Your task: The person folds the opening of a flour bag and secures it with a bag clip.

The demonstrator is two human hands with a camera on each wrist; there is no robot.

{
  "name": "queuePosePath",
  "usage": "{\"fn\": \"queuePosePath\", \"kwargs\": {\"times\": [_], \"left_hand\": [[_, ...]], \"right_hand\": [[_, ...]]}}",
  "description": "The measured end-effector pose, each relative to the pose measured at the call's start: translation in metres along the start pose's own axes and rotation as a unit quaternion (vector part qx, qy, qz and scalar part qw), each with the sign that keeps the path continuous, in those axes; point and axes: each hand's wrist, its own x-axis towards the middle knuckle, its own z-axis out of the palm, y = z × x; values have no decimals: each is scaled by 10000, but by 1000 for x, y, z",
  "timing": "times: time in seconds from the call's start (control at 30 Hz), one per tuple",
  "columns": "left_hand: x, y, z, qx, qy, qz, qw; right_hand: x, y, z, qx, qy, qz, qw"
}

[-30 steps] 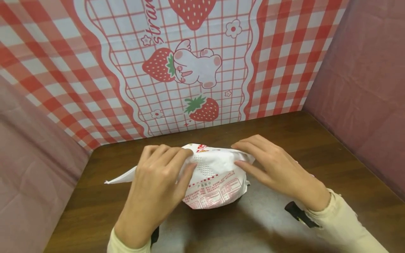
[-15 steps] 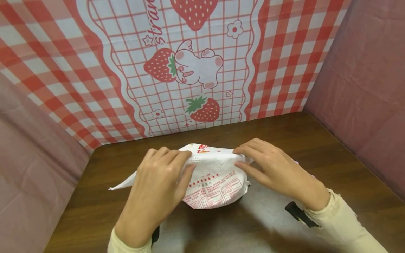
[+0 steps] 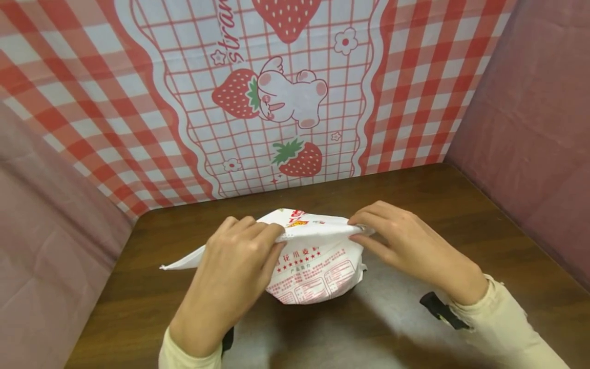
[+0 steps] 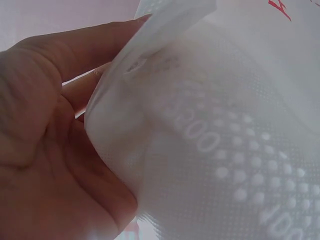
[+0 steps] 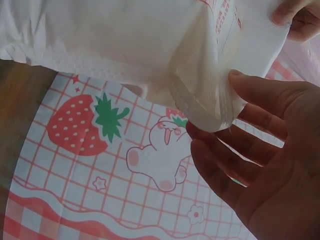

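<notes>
A white bag (image 3: 318, 271) with red print stands on the dark wooden table, its top folded over into a flat band between the two hands. My left hand (image 3: 230, 277) pinches the left part of the fold between thumb and fingers; a thin pointed end of the bag sticks out to its left. My right hand (image 3: 410, 246) pinches the right end of the fold. In the left wrist view, embossed dots and numbers show on the bag (image 4: 200, 135) beside the left hand (image 4: 55, 125). The right wrist view has the right hand (image 5: 270, 145) at the bag's folded corner (image 5: 210, 110).
The wooden table (image 3: 152, 246) has a greyish sheen in front of the bag. Behind it hangs a red-and-white checked cloth (image 3: 415, 77) with strawberries and a cartoon animal. Pink cloths (image 3: 530, 128) close off both sides. A dark strap (image 3: 442, 310) is at the right wrist.
The top of the bag has folded down toward the front, so the embossed patch is mostly covered and more red print shows. Both hands have shifted slightly right.
</notes>
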Motion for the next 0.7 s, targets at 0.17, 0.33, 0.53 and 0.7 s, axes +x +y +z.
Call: {"fn": "queuePosePath", "kwargs": {"times": [0.17, 0.33, 0.53, 0.7], "left_hand": [[1, -4, 1, -101, 29, -23, 9999], [1, -8, 1, -127, -39, -110, 9999], [0, -11, 1, -76, -141, -164, 9997], [1, -10, 1, -59, -183, -140, 9997]], "right_hand": [[-1, 3, -1, 67, 1, 17, 10000], [-1, 5, -2, 175, 10, 21, 9998], [1, 4, -5, 211, -23, 170, 9996], [-1, 3, -4, 256, -10, 210, 9995]]}}
